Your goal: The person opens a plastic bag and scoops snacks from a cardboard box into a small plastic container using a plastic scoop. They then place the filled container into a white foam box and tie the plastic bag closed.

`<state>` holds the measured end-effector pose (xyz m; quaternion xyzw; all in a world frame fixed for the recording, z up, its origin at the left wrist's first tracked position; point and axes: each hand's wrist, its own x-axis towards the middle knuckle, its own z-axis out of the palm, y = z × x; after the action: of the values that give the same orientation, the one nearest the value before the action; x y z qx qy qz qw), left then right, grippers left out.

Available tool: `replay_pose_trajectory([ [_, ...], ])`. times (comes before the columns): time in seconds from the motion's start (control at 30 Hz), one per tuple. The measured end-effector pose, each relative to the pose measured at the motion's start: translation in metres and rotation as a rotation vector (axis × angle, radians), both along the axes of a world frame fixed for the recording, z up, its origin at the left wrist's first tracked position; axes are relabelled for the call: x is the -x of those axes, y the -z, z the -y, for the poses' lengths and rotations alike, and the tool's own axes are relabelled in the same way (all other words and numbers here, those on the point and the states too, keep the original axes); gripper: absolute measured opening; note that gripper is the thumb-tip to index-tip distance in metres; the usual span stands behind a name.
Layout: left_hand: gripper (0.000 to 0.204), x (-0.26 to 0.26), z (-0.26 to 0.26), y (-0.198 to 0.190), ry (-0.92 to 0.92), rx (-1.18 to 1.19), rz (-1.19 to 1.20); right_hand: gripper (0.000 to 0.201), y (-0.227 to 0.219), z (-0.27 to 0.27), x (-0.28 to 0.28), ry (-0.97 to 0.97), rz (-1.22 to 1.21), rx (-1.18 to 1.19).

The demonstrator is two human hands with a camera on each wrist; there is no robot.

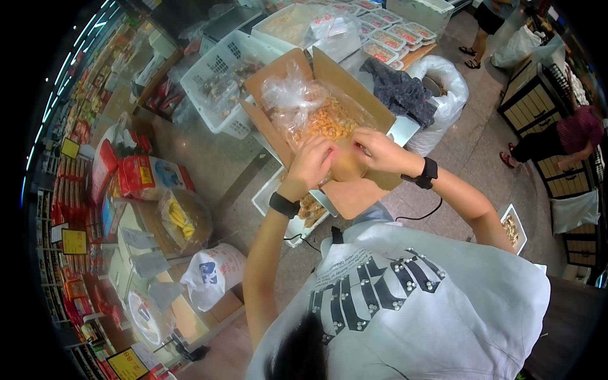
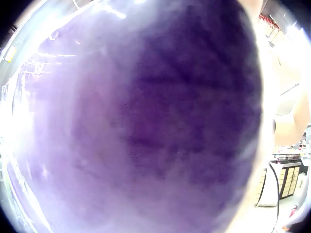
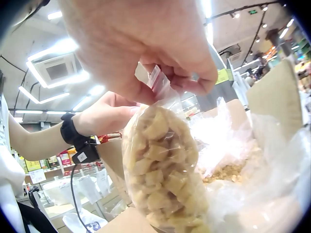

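A clear zip bag (image 3: 163, 170) full of pale yellow cubed pieces hangs upright in the right wrist view. My right hand (image 3: 141, 43) pinches its zip top between thumb and fingers. Beside it, my left hand (image 3: 109, 114) pinches the same upper edge. From the head view, the left hand (image 1: 312, 163) and right hand (image 1: 384, 152) meet over the near side of an open cardboard box (image 1: 361, 197), with the zip bag (image 1: 347, 168) between them. Inside the box lies a large plastic bag of loose orange-yellow pieces (image 1: 335, 120). A purple blur fills most of the left wrist view.
White basket (image 1: 209, 73) with bagged goods stands left of the box. Packed trays (image 1: 386, 39) lie behind it. A dark plastic bag (image 1: 399, 92) is at its right. Below sits a white tray (image 1: 294, 231). Shelves line the left, and people stand at the right.
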<state>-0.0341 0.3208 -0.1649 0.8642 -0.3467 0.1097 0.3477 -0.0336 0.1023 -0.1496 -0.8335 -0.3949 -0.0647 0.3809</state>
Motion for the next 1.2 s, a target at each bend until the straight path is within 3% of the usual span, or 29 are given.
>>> replay_pose_trajectory([
  [0.27, 0.006, 0.002, 0.001, 0.002, -0.005, 0.016, -0.018, 0.010, 0.001, -0.003, 0.000, -0.004, -0.070, -0.021],
  [0.37, 0.007, 0.001, 0.003, 0.001, 0.016, 0.085, -0.157, 0.010, 0.003, -0.006, 0.001, -0.010, -0.021, -0.010],
  [0.77, 0.009, 0.007, 0.007, -0.001, 0.000, 0.087, -0.018, 0.010, 0.001, -0.009, -0.002, -0.049, -0.060, 0.024],
  [0.97, 0.008, 0.005, -0.013, -0.006, 0.000, 0.043, -0.284, 0.012, 0.002, -0.013, 0.001, -0.024, -0.091, 0.022],
  [1.1, 0.010, 0.008, -0.013, -0.001, -0.008, 0.044, -0.071, 0.010, 0.002, -0.013, -0.006, -0.077, -0.142, 0.001],
  [1.2, 0.010, 0.011, -0.009, 0.003, -0.027, 0.106, -0.056, 0.009, 0.000, -0.015, -0.008, -0.083, -0.174, 0.013],
])
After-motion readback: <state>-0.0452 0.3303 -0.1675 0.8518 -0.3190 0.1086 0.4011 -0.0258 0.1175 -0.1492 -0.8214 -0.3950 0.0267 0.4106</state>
